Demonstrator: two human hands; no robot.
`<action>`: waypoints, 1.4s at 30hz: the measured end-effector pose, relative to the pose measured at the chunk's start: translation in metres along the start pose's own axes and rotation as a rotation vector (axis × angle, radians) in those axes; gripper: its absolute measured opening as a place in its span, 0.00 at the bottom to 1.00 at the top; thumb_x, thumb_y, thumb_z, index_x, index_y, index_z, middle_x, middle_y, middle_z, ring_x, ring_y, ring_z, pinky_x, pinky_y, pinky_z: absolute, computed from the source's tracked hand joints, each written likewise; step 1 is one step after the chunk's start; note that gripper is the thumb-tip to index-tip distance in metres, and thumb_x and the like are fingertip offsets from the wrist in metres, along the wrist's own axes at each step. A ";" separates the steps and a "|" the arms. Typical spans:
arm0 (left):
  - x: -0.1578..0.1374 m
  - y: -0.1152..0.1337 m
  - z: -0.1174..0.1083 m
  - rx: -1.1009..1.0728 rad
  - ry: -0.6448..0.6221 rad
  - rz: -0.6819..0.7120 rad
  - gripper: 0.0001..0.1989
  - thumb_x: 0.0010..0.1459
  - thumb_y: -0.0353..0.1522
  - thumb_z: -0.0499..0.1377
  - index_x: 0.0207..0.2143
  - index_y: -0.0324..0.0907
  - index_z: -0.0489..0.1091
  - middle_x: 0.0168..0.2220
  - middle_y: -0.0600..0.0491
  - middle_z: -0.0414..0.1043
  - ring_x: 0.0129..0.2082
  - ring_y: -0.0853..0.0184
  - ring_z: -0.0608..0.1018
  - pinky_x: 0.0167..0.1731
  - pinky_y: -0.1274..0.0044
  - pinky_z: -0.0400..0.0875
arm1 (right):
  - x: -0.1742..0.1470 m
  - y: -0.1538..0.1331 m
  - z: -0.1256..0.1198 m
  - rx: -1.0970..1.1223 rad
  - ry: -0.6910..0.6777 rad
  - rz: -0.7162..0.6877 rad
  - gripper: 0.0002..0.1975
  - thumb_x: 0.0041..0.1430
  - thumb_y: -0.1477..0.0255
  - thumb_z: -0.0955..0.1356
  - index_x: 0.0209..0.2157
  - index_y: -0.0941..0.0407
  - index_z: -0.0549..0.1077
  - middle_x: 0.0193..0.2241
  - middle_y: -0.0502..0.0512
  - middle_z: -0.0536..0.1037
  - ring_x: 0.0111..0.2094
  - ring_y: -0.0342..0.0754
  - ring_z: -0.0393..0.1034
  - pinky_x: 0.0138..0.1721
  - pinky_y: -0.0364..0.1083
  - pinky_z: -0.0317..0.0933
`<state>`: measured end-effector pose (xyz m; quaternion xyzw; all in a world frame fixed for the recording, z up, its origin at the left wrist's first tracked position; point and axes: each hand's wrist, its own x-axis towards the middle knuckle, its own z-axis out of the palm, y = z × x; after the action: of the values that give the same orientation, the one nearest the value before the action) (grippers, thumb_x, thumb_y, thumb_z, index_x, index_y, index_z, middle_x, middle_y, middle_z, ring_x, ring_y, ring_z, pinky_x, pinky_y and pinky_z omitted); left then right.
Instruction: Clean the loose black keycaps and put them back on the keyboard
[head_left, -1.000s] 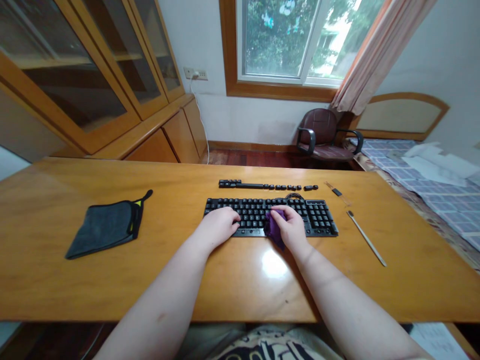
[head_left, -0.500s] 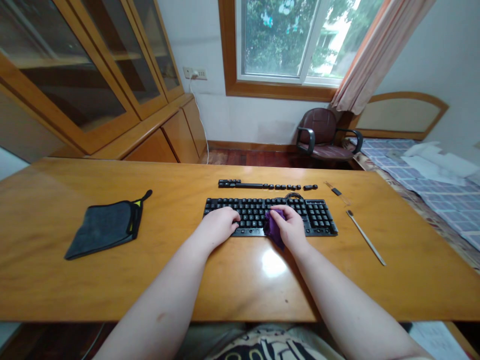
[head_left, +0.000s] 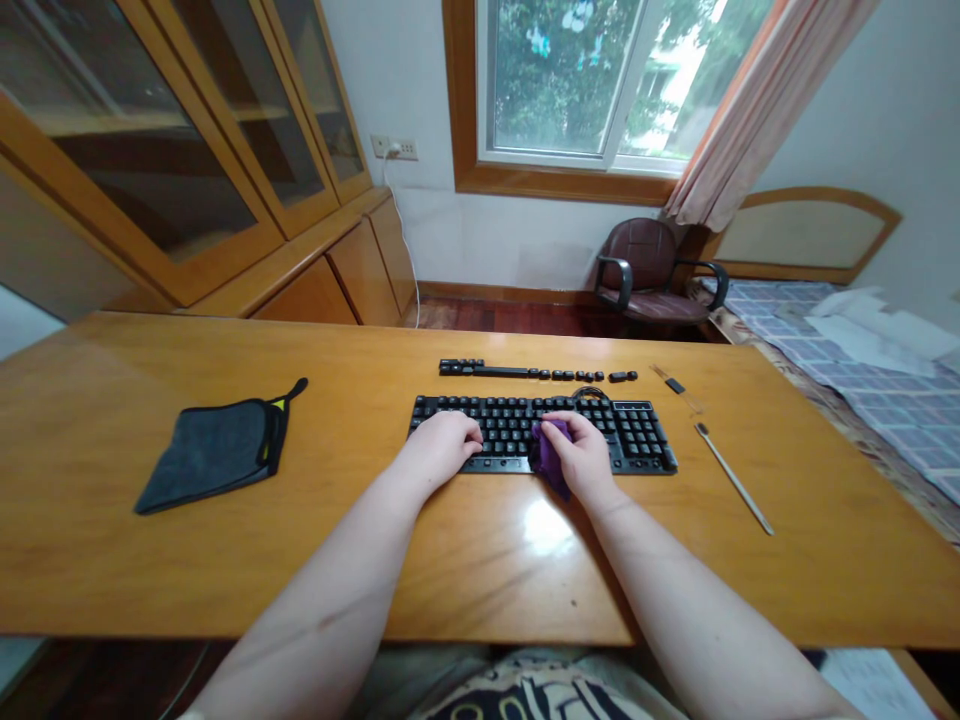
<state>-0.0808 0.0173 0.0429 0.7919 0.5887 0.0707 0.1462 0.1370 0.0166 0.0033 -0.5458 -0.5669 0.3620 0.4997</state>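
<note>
A black keyboard [head_left: 510, 433] lies on the wooden desk in front of me, with its bottom row of keycaps off. My left hand [head_left: 448, 442] rests over its left part, fingers curled down onto the keys and thumb near the front edge. In my right hand [head_left: 583, 455] a crumpled purple cloth [head_left: 553, 460] is pinched between thumb and fingers, pressed against the keyboard's front edge right of centre. Behind the keyboard, a row of loose black keycaps [head_left: 502, 372] includes the long space bar. The fingertips of my left hand are partly hidden.
A folded grey cloth [head_left: 214, 455] with a black loop lies at the left of the desk [head_left: 337, 590]. To the right are a wire keycap puller [head_left: 675, 386] and a thin stick-like brush [head_left: 735, 478]. Beyond the desk stands an armchair [head_left: 645, 265].
The view has shifted very slightly. Both hands stay at the same places on the keyboard, and the purple cloth is still in the right one.
</note>
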 end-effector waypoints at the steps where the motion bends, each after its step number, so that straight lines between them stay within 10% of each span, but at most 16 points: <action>1: 0.001 0.001 0.001 0.011 0.026 -0.020 0.06 0.51 0.35 0.59 0.32 0.47 0.74 0.38 0.53 0.74 0.41 0.61 0.73 0.43 0.72 0.66 | 0.000 0.000 0.000 -0.002 0.000 0.002 0.13 0.49 0.62 0.68 0.34 0.56 0.75 0.32 0.55 0.78 0.36 0.51 0.71 0.40 0.50 0.63; 7: 0.002 0.000 0.010 0.078 0.112 -0.297 0.34 0.45 0.40 0.64 0.55 0.48 0.60 0.62 0.45 0.52 0.61 0.50 0.54 0.57 0.59 0.50 | -0.001 0.001 0.001 0.021 -0.006 0.007 0.13 0.49 0.62 0.68 0.34 0.56 0.75 0.32 0.55 0.78 0.35 0.51 0.71 0.40 0.50 0.63; 13: 0.004 -0.001 0.014 0.090 0.057 -0.407 0.40 0.45 0.41 0.63 0.59 0.48 0.52 0.65 0.43 0.42 0.63 0.47 0.48 0.56 0.53 0.49 | 0.000 0.003 0.002 0.018 -0.007 0.003 0.13 0.50 0.62 0.68 0.34 0.55 0.75 0.32 0.55 0.78 0.36 0.51 0.71 0.40 0.50 0.63; 19: 0.003 -0.004 0.018 0.068 0.098 -0.349 0.38 0.45 0.41 0.63 0.58 0.46 0.55 0.63 0.42 0.50 0.61 0.47 0.55 0.55 0.55 0.53 | 0.000 0.002 0.001 -0.003 -0.012 -0.009 0.13 0.50 0.62 0.68 0.34 0.55 0.76 0.33 0.56 0.78 0.36 0.51 0.71 0.41 0.50 0.62; 31: -0.008 -0.005 -0.016 -0.079 0.697 -0.206 0.14 0.57 0.35 0.49 0.40 0.44 0.71 0.43 0.51 0.74 0.46 0.62 0.73 0.50 0.71 0.64 | 0.001 0.007 0.003 0.033 -0.001 0.018 0.12 0.49 0.63 0.68 0.33 0.54 0.75 0.32 0.53 0.78 0.35 0.50 0.71 0.40 0.49 0.63; 42: 0.091 -0.039 -0.054 0.121 0.389 -0.183 0.15 0.55 0.39 0.52 0.41 0.47 0.73 0.46 0.52 0.73 0.50 0.58 0.69 0.53 0.68 0.57 | -0.001 -0.001 0.005 0.018 -0.043 0.005 0.11 0.50 0.63 0.68 0.33 0.54 0.76 0.33 0.54 0.78 0.37 0.51 0.71 0.41 0.49 0.63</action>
<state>-0.1048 0.1226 0.0761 0.7139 0.6784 0.1729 -0.0120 0.1322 0.0161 0.0032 -0.5345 -0.5729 0.3800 0.4916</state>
